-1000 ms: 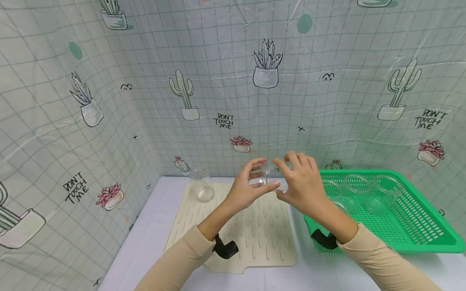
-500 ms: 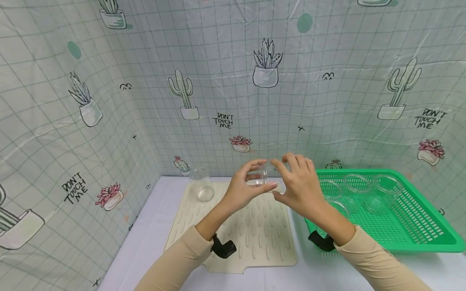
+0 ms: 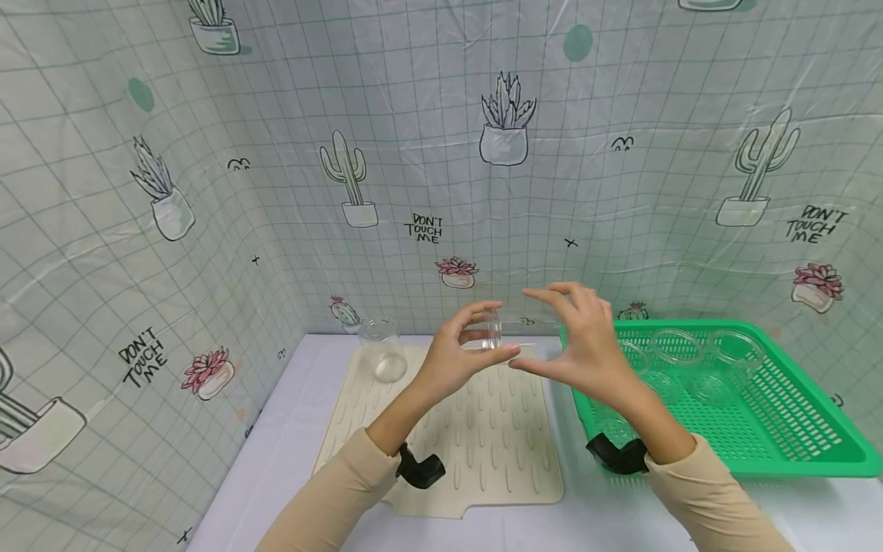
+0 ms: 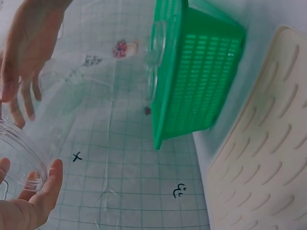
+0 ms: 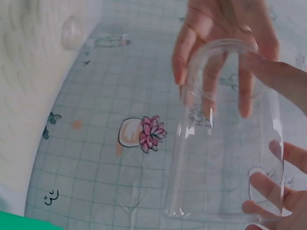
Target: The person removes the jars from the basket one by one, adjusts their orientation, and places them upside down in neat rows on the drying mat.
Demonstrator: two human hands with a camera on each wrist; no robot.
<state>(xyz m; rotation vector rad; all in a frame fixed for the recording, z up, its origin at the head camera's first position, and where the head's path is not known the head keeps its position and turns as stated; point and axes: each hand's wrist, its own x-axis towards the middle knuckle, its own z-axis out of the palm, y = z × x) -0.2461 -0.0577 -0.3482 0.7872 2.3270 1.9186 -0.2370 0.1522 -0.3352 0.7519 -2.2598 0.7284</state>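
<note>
A clear plastic cup (image 5: 216, 158) is held up on its side between both hands above the beige mat in the head view. My left hand (image 3: 455, 345) grips its rim end (image 4: 29, 153), thumb below and fingers above. My right hand (image 3: 579, 337) makes a wide C around the cup's body. In the right wrist view, the right thumb (image 5: 278, 76) lies along the cup near its rim, and the other fingers reach behind its side. Most of the cup's see-through body hardly shows in the head view.
Another clear cup (image 3: 379, 353) stands on the back left corner of the ridged mat (image 3: 483, 460). A green plastic basket (image 3: 766, 460) on the right holds several clear cups (image 3: 734, 356). A printed cloth (image 3: 414, 153) hangs behind the white-covered table (image 3: 276, 429).
The right hand's fingers have straightened and spread wider, with its palm slightly farther right. The left hand has drifted slightly left, its grip kept on the rim end.
</note>
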